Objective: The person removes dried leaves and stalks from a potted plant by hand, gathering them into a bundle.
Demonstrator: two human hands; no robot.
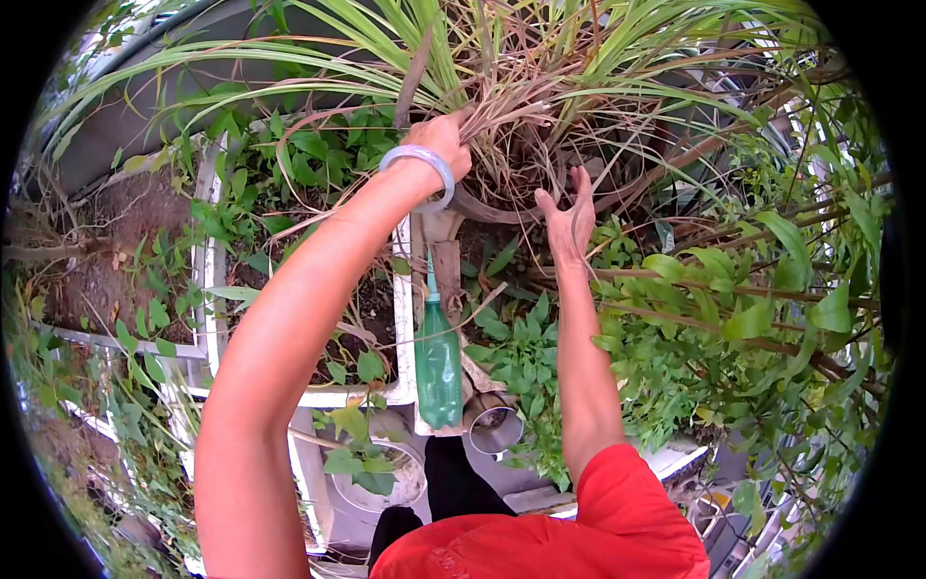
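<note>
A large clump of long grass-like leaves (434, 58), green above and dry brown lower down, grows from a round pot (497, 208). My left hand (439, 145), with a pale bangle (446, 174) at the wrist, is closed around a bundle of dry leaves (506, 118) at the left side of the clump. Beside the pot's front right rim is my right hand (571, 220), its thumb and fingers apart and pointing up. A thin dry strand crosses that hand; I cannot tell whether the palm touches the pot.
A green plastic bottle (439, 362) with a narrow nozzle lies below the pot, near a metal cup (495, 427). White-edged planter boxes (405, 318) with soil and leafy plants stand to the left. Leafy branches (752, 309) crowd the right. A round white container (386, 473) sits lower left.
</note>
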